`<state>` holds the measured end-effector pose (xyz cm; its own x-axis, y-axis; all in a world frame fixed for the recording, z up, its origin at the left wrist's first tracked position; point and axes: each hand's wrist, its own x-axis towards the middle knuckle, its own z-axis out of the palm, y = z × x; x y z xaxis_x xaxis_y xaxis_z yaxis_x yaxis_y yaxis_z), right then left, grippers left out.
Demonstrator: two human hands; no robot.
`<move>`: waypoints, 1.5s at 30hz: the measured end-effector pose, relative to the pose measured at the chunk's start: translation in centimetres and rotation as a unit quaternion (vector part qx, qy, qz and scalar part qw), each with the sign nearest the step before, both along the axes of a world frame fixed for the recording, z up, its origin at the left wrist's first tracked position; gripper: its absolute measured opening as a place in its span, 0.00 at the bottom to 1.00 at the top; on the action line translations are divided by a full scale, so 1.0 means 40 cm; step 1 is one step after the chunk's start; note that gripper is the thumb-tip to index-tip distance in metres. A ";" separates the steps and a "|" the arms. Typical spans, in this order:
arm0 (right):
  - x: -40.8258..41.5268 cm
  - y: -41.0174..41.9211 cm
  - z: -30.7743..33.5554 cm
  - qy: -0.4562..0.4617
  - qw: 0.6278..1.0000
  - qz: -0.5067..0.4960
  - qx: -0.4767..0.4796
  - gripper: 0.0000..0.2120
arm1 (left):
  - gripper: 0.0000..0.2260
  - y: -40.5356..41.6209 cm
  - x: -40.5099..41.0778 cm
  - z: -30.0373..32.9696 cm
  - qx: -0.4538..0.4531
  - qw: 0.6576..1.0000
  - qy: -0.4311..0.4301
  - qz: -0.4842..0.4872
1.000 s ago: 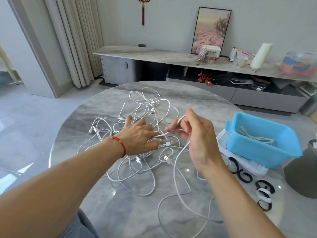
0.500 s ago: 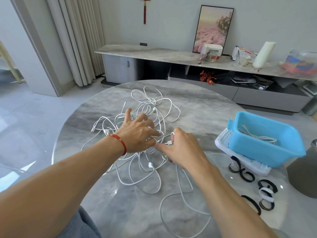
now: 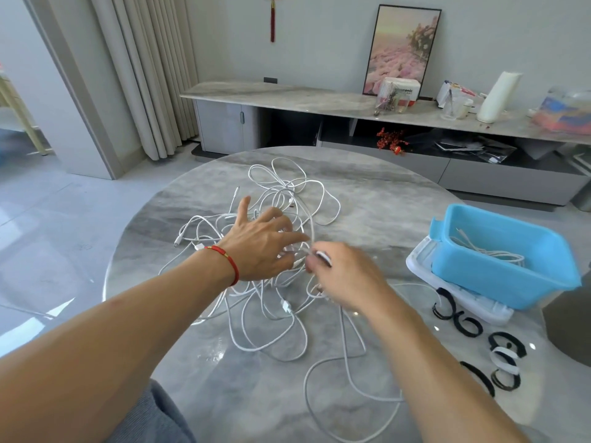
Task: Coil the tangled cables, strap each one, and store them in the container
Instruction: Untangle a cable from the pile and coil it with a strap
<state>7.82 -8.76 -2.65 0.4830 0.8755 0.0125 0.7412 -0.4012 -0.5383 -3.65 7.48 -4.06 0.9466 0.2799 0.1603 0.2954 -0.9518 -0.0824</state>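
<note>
A tangle of white cables is spread over the middle of the round grey marble table. My left hand, with a red bracelet at the wrist, lies with spread fingers on top of the tangle. My right hand is just to its right, fingers curled and pinching a white cable near its end; one strand runs from it down to a loop by the table's near edge. A blue container at the right holds one coiled white cable.
The container sits on a white lid. Several black and white straps lie on the table in front of it. A dark chair back stands at the right edge. A long low sideboard runs behind the table.
My right hand has dropped from above the table down to the pile, still pinching the cable. My left hand has shifted slightly farther over the tangle.
</note>
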 end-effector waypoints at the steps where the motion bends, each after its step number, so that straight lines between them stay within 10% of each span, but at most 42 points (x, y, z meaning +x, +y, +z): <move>1: 0.014 -0.003 0.014 0.048 0.998 0.008 0.030 0.11 | 0.22 0.009 -0.004 -0.001 -0.005 1.000 0.011 0.005; 4: 0.043 -0.037 0.061 0.246 0.958 0.011 0.148 0.12 | 0.24 0.031 -0.015 -0.008 -0.033 0.998 0.041 0.032; 10: 0.007 -0.046 0.074 0.605 0.706 0.153 0.335 0.10 | 0.18 0.023 -0.001 -0.005 -0.074 0.997 0.007 0.016; 13: 0.013 -0.025 0.061 0.479 0.804 0.018 0.351 0.13 | 0.17 0.006 0.000 0.002 -0.026 0.999 0.019 0.004; 16: 0.017 -0.012 0.016 0.139 0.945 -0.084 0.282 0.14 | 0.16 -0.011 -0.001 0.015 0.023 0.999 0.005 -0.034; 23: 0.008 0.013 -0.026 -0.102 0.992 -0.018 0.068 0.11 | 0.17 -0.008 -0.009 0.032 0.082 0.995 -0.023 -0.048; 40: 0.056 -0.038 0.059 0.112 0.975 -0.134 0.138 0.21 | 0.35 -0.005 -0.029 0.030 -0.060 0.997 -0.037 0.023; 45: 0.047 -0.052 0.069 0.192 0.978 0.006 0.086 0.21 | 0.40 -0.068 -0.005 0.087 -0.219 0.950 -0.213 -0.063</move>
